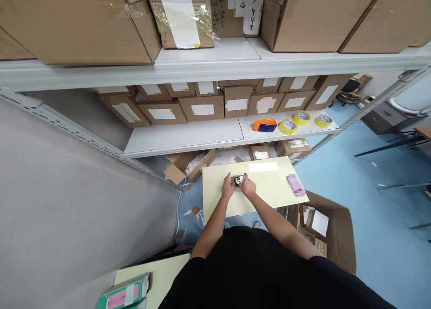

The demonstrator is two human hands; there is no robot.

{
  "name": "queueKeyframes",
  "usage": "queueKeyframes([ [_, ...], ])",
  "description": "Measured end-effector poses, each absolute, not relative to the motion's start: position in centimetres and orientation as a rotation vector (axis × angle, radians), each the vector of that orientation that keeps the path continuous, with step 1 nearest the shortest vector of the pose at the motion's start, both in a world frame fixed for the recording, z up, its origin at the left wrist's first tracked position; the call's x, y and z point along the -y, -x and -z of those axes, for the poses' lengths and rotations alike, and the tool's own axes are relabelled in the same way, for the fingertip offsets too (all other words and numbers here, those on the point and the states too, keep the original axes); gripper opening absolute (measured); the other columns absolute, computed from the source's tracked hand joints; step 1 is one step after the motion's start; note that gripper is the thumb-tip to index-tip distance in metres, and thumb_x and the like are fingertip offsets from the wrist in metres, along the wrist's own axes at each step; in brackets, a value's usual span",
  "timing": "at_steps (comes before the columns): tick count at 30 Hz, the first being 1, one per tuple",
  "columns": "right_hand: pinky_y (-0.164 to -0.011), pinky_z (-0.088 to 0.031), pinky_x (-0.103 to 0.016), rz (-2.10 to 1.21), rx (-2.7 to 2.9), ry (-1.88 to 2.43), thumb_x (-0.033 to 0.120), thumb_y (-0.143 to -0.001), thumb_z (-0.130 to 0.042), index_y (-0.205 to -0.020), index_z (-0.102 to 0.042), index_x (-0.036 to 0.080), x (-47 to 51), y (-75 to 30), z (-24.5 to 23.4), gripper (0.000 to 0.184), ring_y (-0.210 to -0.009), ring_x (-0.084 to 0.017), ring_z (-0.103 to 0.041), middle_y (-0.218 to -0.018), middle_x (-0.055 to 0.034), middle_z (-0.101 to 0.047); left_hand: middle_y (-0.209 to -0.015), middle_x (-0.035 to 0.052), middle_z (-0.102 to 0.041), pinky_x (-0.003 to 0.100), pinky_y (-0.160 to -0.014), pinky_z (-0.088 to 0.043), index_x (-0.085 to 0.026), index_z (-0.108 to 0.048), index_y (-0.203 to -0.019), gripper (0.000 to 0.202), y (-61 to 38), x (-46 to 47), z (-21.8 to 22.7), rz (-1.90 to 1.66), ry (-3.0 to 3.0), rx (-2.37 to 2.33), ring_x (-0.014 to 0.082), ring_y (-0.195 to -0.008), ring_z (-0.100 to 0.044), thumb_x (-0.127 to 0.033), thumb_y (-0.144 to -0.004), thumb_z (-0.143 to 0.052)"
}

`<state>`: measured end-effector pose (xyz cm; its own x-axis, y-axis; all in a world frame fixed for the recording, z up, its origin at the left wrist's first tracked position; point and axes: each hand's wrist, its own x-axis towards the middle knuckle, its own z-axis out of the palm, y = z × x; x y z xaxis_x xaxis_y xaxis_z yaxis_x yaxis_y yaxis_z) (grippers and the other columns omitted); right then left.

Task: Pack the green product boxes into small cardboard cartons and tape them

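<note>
Both my hands grip a small open cardboard box [237, 189] over the pale yellow tabletop [215, 203]. My left hand [228, 188] closes on its left side, with the thumb along the top edge. On the right side my right hand [248, 186] is closed round the box, its fingers reaching the rim. Something dark with a white piece shows inside the box, too small to name. A white paper strip [263, 167] lies at the table's far edge. Toward the right end lies a blurred pink-purple item [296, 184].
Ahead, a shelf [188, 136] carries labelled boxes, yellow tape rolls [288, 126] and an orange-and-blue tape dispenser [265, 125]. A large carton [343, 237] with smaller boxes stands at right. An open carton [198, 165] sits behind the table's left end. A grey wall [84, 192] bounds the left.
</note>
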<state>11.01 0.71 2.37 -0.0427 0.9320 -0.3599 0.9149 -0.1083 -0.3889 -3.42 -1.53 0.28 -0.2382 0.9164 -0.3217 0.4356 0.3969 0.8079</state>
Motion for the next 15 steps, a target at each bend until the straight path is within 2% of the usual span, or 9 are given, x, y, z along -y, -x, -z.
queueKeyframes([
  [3, -0.091, -0.049, -0.037, -0.849, 2.077, 2.129, 0.031, -0.101, -0.054, -0.158, -0.037, 0.013, -1.0, -11.5, -1.9, 0.063, -0.108, -0.032, -0.074, -0.116, -0.0203, -0.077, -0.170, 0.0132, -0.038, 0.038, -0.119, -0.041, -0.023, -0.048, -0.158, 0.089, 3.7, 1.6, 0.1, -0.745, -1.309, -1.638, 0.0334, -0.148, -0.049, -0.012, -0.075, -0.079],
  [6, -0.089, -0.050, -0.034, -0.911, 1.976, 2.090, 0.028, -0.103, -0.047, -0.154, -0.043, 0.014, -1.4, -12.8, -0.9, 0.053, -0.104, -0.029, -0.075, -0.108, -0.0161, -0.079, -0.163, 0.0142, -0.048, 0.042, -0.119, -0.042, -0.021, -0.051, -0.155, 0.096, 3.6, 1.4, 0.4, -0.730, -1.341, -1.572, 0.0355, -0.144, -0.052, -0.012, -0.066, -0.086],
  [9, -0.087, -0.052, -0.032, -1.011, 1.783, 2.019, 0.024, -0.101, -0.044, -0.153, -0.044, 0.017, -1.7, -14.3, 0.3, 0.052, -0.098, -0.025, -0.075, -0.102, -0.0089, -0.080, -0.153, 0.0160, -0.058, 0.045, -0.119, -0.042, -0.019, -0.056, -0.149, 0.094, 3.1, 1.2, 0.9, -0.727, -1.340, -1.638, 0.0374, -0.140, -0.055, -0.015, -0.062, -0.091],
  [12, -0.088, -0.054, -0.032, -1.049, 1.655, 1.917, 0.020, -0.093, -0.049, -0.147, -0.049, 0.022, -1.7, -15.3, 1.4, 0.054, -0.088, -0.020, -0.075, -0.114, -0.0059, -0.078, -0.148, 0.0150, -0.062, 0.044, -0.117, -0.044, -0.019, -0.061, -0.143, 0.086, 2.6, 1.2, 1.1, -0.704, -1.373, -1.682, 0.0359, -0.137, -0.058, -0.011, -0.063, -0.090],
  [15, -0.094, -0.055, -0.032, -0.995, 1.724, 1.757, 0.019, -0.090, -0.049, -0.128, -0.064, 0.022, -1.5, -15.6, 1.9, 0.041, -0.098, -0.020, -0.073, -0.129, -0.0084, -0.072, -0.146, 0.0152, -0.064, 0.043, -0.116, -0.044, -0.017, -0.061, -0.140, 0.082, 2.3, 1.3, 1.1, -0.689, -1.383, -1.701, 0.0341, -0.135, -0.060, -0.007, -0.063, -0.088],
])
